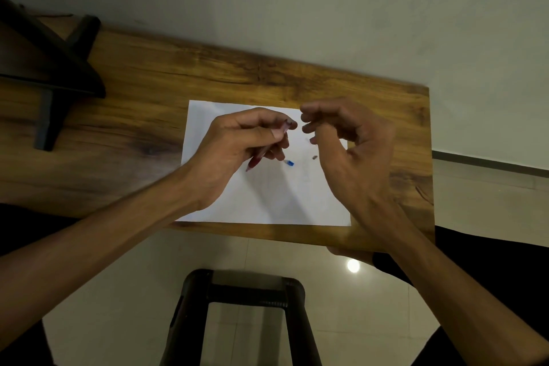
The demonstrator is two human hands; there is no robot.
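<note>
Had the pen barrel (255, 161) pinched in my left hand (237, 151), top end pointing at my right hand (356, 151) just beside it, that grip half curled, couldn't tell on what.

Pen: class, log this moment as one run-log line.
left hand grips pen | right hand curled near pen tip, contents unclear | blue-tipped piece, small dark piece on paper
</note>
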